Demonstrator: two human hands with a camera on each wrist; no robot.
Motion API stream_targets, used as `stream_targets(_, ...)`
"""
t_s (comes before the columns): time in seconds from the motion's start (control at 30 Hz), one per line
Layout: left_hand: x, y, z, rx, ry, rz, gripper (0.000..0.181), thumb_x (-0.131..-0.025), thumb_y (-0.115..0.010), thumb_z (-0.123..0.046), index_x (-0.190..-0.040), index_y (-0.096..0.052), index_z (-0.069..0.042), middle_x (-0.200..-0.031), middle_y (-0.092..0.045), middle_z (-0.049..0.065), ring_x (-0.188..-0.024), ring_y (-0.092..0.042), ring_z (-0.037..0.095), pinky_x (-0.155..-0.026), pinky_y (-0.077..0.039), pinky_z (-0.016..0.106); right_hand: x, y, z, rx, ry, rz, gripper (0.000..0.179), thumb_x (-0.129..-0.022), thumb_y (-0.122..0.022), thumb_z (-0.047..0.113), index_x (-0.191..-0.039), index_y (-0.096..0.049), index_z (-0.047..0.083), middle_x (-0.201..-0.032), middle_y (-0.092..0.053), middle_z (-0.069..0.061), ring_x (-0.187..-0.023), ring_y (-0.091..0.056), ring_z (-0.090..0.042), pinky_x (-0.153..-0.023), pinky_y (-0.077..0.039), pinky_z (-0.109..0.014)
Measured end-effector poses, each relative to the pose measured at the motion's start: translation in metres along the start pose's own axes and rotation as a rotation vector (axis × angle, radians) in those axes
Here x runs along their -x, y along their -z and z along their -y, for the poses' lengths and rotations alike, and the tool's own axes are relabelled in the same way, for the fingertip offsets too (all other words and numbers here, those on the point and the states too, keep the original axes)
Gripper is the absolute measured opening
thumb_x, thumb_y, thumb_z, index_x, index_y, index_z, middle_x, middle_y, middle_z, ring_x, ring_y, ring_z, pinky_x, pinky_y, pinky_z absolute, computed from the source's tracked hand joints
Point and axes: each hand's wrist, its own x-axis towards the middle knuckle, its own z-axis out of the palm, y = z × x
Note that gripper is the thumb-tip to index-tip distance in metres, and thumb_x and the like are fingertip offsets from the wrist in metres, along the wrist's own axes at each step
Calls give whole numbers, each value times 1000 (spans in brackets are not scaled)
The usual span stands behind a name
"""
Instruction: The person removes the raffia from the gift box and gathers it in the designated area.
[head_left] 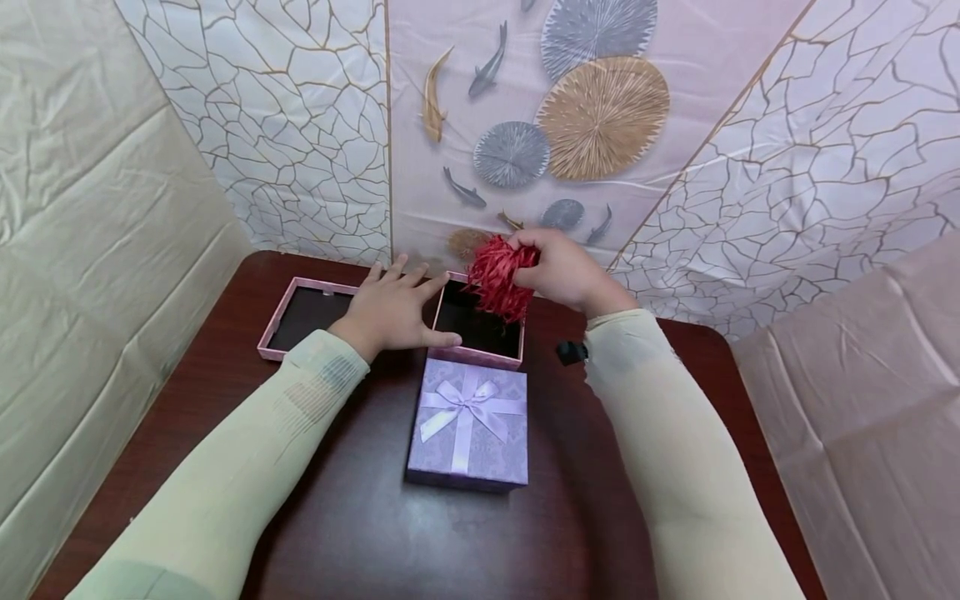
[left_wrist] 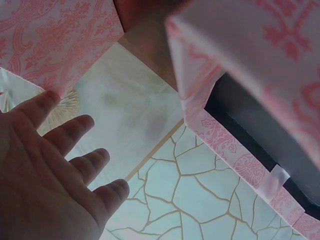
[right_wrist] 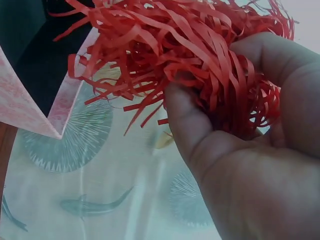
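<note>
My right hand (head_left: 561, 271) grips a bunch of red shredded paper (head_left: 501, 282) above the right side of a pink patterned box (head_left: 480, 357) with a black inside. In the right wrist view, thumb and fingers pinch the red shredded paper (right_wrist: 200, 60), and loose strips hang out toward the box wall (right_wrist: 30, 95). My left hand (head_left: 393, 308) is spread at the left side of this box, thumb over its near left corner. The left wrist view shows the left hand (left_wrist: 60, 165) with its fingers straight, a fingertip at the corner of the pink box (left_wrist: 60, 45).
Left of the box lies a pink-edged lid (head_left: 300, 321), black inside, partly behind the left hand. A purple gift box (head_left: 468, 450) with a ribbon bow stands in front on the dark wooden table (head_left: 360, 517). Fabric-covered walls (head_left: 300, 125) rise behind and at both sides.
</note>
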Motion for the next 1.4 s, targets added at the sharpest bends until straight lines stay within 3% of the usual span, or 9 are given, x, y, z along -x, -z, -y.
stream_targets(0.23, -1, -1, 1, 11, 0, 4, 128, -78, -43, -112, -180, -27, -38, -188, -27, 10, -176, -10, 45, -140, -9, 72, 27, 9, -3, -23, 23, -115, 24, -92, -74, 4, -113, -78, 14, -105, -72, -6, -89, -62, -21, -81, -53, -32)
stream_targets(0.43, -1, -4, 1, 18, 2, 5, 128, -78, -40, -113, -180, -25, -39, -188, -25, 9, -177, -9, 44, -140, -7, 71, 55, 13, -8, -48, -5, -212, 15, -97, -76, 7, -111, -78, 12, -101, -72, -7, -89, -62, -20, -74, -52, -26)
stream_targets(0.7, -2, -7, 1, 30, 1, 19, 125, -80, -42, -111, -181, -19, -41, -189, -23, 11, -176, -7, 46, -140, -1, 72, 86, 12, -25, -75, 0, -315, 19, -99, -77, 7, -117, -78, 9, -114, -75, -9, -97, -65, -17, -78, -54, -22)
stream_targets(1.03, -2, -9, 2, 37, -3, 13, 125, -81, -45, -110, -181, -18, -40, -188, -24, 12, -176, -9, 45, -140, -3, 72, 101, 0, -53, -120, -28, -399, 14, -102, -80, 11, -116, -78, 11, -101, -75, -7, -83, -69, -16, -69, -58, -24)
stream_targets(1.23, -2, -10, 3, 35, -6, 7, 128, -77, -38, -114, -181, -17, -41, -187, -27, 11, -176, -11, 46, -140, -5, 72, 106, -6, -73, -135, -80, -402, 22, -105, -80, 21, -124, -74, 12, -107, -73, -5, -87, -66, -15, -70, -57, -22)
stream_targets(1.4, -1, -10, 3, 40, -3, 13, 129, -77, -37, -115, -181, -17, -42, -187, -28, 11, -176, -11, 47, -139, -6, 73, 107, -11, -90, -161, -99, -428, 26, -105, -79, 19, -128, -73, 8, -114, -72, -8, -92, -66, -14, -74, -57, -18)
